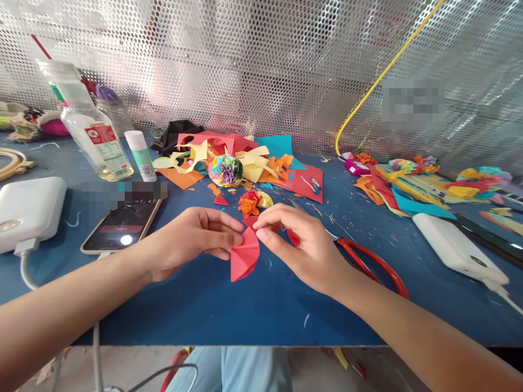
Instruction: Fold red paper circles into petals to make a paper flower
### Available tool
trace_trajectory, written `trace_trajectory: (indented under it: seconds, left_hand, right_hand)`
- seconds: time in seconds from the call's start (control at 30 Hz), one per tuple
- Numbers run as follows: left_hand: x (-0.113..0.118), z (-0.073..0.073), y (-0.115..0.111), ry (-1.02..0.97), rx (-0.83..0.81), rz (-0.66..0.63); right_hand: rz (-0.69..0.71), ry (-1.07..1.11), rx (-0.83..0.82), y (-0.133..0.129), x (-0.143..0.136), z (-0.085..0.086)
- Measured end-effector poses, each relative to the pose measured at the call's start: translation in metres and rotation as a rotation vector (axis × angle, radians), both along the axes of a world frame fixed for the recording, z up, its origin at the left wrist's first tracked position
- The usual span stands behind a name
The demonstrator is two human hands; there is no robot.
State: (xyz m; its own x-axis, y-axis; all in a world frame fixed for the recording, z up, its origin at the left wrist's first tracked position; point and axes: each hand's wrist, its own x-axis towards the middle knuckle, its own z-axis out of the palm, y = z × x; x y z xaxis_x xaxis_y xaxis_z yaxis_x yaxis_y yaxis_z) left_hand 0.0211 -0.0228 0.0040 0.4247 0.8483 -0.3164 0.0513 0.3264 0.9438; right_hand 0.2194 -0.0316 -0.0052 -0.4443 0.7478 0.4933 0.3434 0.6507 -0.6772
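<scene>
A folded red paper piece (245,258), fan-shaped with creases, is held up above the blue table. My left hand (204,237) pinches its upper left side between thumb and fingers. Close to its top tip is my right hand (296,239), thumb and forefinger nearly together by a small bit of red paper; whether they grip it is hard to tell. Just beyond the hands lie small orange and red paper flowers (249,203). Red-handled scissors (373,261) rest beside my right hand, their blades partly hidden behind it.
Coloured paper scraps (261,163) and a multicoloured paper ball (225,170) lie at the back. On the left are a phone (125,226), glue stick (141,156), bottle (96,130) and white power bank (32,213). Another power bank (460,247) sits right.
</scene>
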Motion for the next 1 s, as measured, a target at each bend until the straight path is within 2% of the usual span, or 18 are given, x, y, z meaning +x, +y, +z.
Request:
trace_trajectory:
  seconds: [0.13, 0.23, 0.33, 0.4, 0.57, 0.67, 0.77, 1.0]
  left_hand:
    - [0.004, -0.006, -0.001, 0.167, 0.097, -0.126]
    - [0.006, -0.009, -0.003, 0.367, 0.297, -0.194]
    - [0.007, -0.009, -0.006, 0.645, 0.592, -0.176]
    - [0.005, -0.009, -0.007, 0.766, 0.698, -0.187]
    - [0.001, -0.014, -0.005, 0.76, 0.833, -0.326]
    - [0.002, -0.015, -0.006, 0.782, 0.843, -0.334]
    - [0.004, -0.015, -0.007, 0.772, 0.807, -0.341]
    - [0.005, -0.018, -0.005, 0.756, 0.704, -0.259]
  right_hand:
    - [0.059, -0.071, -0.38, 0.009, -0.001, -0.01]
    - [0.088, -0.156, -0.496, 0.015, -0.001, -0.017]
    - [0.096, -0.26, -0.45, 0.015, -0.001, -0.016]
    - [0.095, -0.309, -0.365, 0.013, -0.002, -0.014]
    - [0.051, -0.426, -0.156, 0.008, -0.003, -0.013]
    - [0.055, -0.477, -0.098, 0.011, -0.001, -0.015]
    - [0.124, -0.476, -0.079, 0.016, 0.003, -0.016]
    - [0.197, -0.524, -0.027, 0.021, 0.006, -0.016]
